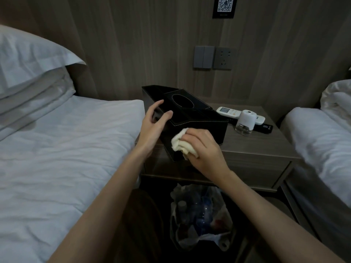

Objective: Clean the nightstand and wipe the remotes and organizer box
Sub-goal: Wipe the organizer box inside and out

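**Wiping the organizer box at the nightstand's near left corner.**
The organizer box [191,118] is a black rectangular case with a smooth, leather-like surface, pale stitching along its edges and an oval opening in its lid. It sits on the grey wood-grain nightstand [256,147], its near corner projecting over the front edge. The right hand [204,147] curls round a crumpled cream cloth [181,143] of soft, nubby weave and presses it to the box's near side. The left hand [154,121] lies loosely spread at the box's left edge, thumb tip on the lid. Behind the box lie a white remote [227,111] and a black remote [265,128], with a white-capped clear glass bottle [246,121] in front of them.
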The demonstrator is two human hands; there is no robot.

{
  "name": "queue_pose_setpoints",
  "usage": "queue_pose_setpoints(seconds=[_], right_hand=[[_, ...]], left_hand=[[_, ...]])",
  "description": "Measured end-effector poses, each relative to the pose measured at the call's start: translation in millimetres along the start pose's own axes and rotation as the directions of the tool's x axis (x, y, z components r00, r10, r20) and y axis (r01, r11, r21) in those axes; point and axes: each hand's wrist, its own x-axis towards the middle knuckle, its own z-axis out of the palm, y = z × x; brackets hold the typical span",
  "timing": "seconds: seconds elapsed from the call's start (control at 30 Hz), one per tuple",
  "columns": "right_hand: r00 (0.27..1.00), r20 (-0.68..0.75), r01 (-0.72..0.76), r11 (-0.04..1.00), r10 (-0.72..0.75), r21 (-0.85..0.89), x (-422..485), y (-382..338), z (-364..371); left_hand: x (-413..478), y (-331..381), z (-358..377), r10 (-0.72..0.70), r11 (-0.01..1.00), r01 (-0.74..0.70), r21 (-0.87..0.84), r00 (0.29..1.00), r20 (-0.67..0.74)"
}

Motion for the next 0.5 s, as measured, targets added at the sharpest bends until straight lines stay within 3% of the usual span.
queue_pose_setpoints(seconds=[0.13,0.27,0.33,0.43,0.5], right_hand=[[0.982,0.187,0.013,1.0,-0.017,0.019,-28.3,7.5,5.7],[0.914,0.4,0.076,0.997,-0.059,-0.026,-40.8,14.3,5.9],[0.934,0.343,0.111,0.994,-0.096,-0.024,-32.2,13.2,-5.1],[0.995,0.05,0.086,0.995,-0.084,-0.052,1.5,12.0,-27.5],[0.997,-0.077,0.008,0.995,-0.015,-0.096,27.1,16.7,-35.0]], left_hand=[[-0.8,-2.4,0.2,-0.004,1.0,0.005,-0.029,1.0,0.008],[-0.5,-1.7,-0.3,-0.012,1.0,0.012,-0.027,1.0,0.008],[-1.1,-0.9,-0.3,-0.014,1.0,0.015,-0.019,1.0,0.016],[-0.9,0.1,0.0,-0.012,1.0,0.013,-0.019,1.0,0.014],[-0.4,0.2,0.5,-0.006,1.0,0.006,-0.013,1.0,0.016]])
